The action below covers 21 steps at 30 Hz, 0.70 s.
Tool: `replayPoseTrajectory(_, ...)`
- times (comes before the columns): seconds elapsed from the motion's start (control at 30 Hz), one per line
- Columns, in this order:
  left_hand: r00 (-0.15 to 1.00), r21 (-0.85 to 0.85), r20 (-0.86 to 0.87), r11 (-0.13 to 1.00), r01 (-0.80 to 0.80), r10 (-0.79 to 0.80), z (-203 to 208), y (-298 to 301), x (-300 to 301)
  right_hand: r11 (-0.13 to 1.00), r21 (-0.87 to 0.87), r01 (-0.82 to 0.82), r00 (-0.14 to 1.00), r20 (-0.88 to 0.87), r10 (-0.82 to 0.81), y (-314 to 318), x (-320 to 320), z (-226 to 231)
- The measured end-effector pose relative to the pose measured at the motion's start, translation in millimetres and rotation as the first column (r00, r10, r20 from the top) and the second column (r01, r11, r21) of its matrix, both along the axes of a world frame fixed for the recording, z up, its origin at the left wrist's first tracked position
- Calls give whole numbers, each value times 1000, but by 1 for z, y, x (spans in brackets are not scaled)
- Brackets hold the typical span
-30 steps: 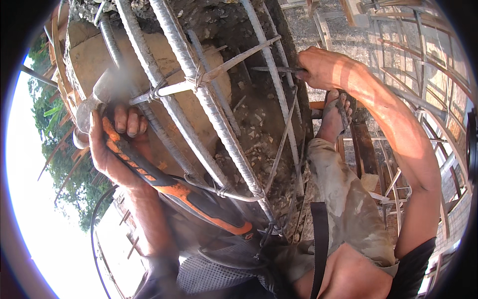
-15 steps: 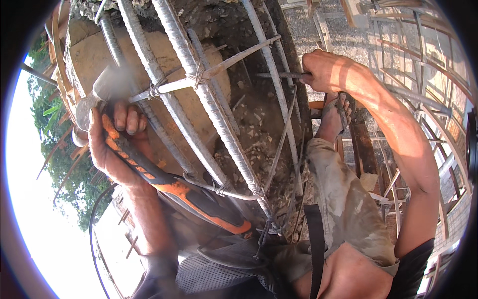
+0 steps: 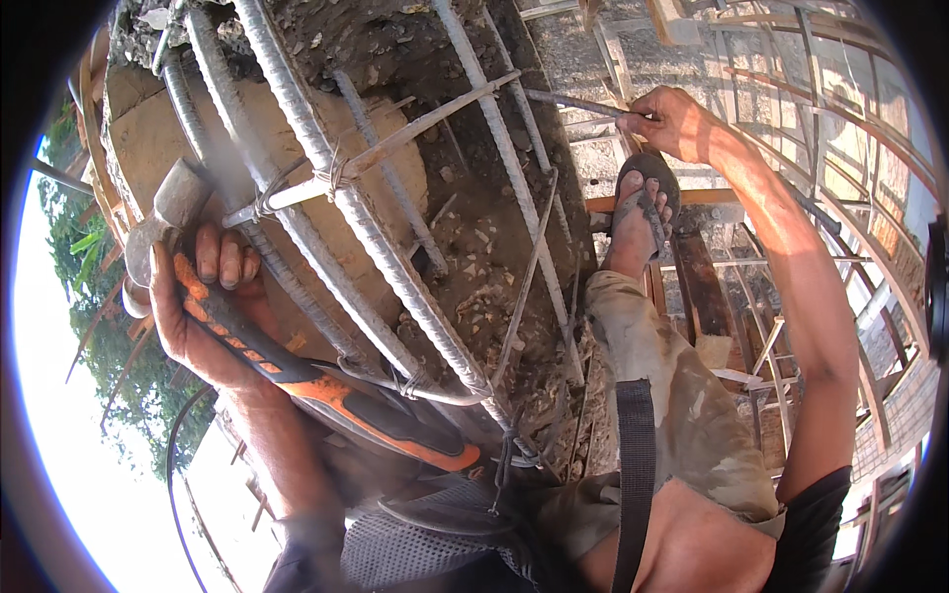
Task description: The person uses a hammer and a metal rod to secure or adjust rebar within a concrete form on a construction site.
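My left hand (image 3: 203,296) is closed around a hammer (image 3: 331,390) with an orange and black handle, gripping it close to the grey metal head (image 3: 180,201). The handle slants down toward my lap, left of a cage of ribbed rebar (image 3: 371,212). At the cage's far right side, my right hand (image 3: 674,124) pinches the end of a thin dark metal rod (image 3: 575,102). The rod points left, its tip near the outer bars. Between the bars lies rough broken concrete (image 3: 465,198), with a flat tan face (image 3: 287,212) toward the left.
Thin tie bars (image 3: 386,148) cross the rebar, bound with wire. My foot (image 3: 643,212), in a sandal, rests by a wooden beam (image 3: 702,198) on the right. Wooden framing (image 3: 830,119) spreads over the ground far below; green foliage (image 3: 109,336) shows at left.
My right hand has drawn the rod outward to the right, so its tip reaches less far between the bars. The view has shifted slightly; my left hand keeps its hold on the hammer.
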<state>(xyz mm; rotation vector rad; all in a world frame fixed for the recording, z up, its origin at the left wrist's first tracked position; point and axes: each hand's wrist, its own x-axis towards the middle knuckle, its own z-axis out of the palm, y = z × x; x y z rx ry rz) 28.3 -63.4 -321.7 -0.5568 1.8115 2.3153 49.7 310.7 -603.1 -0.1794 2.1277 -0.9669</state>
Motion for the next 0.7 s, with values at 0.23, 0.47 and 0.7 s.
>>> replayPoseTrajectory(0.23,1000,-31,-25,1000,-3,2,3,-7,2,997,-21,-75,993,85,77,27,-15,5)
replayPoseTrajectory(0.47,1000,-18,-11,1000,-24,24,2,-6,0,989,-86,119,971,216,-98,5,2,-34)
replayPoseTrajectory(0.7,1000,-49,-25,999,-2,1,3,-8,0,988,-24,149,957,256,-138,6,-8,-4)
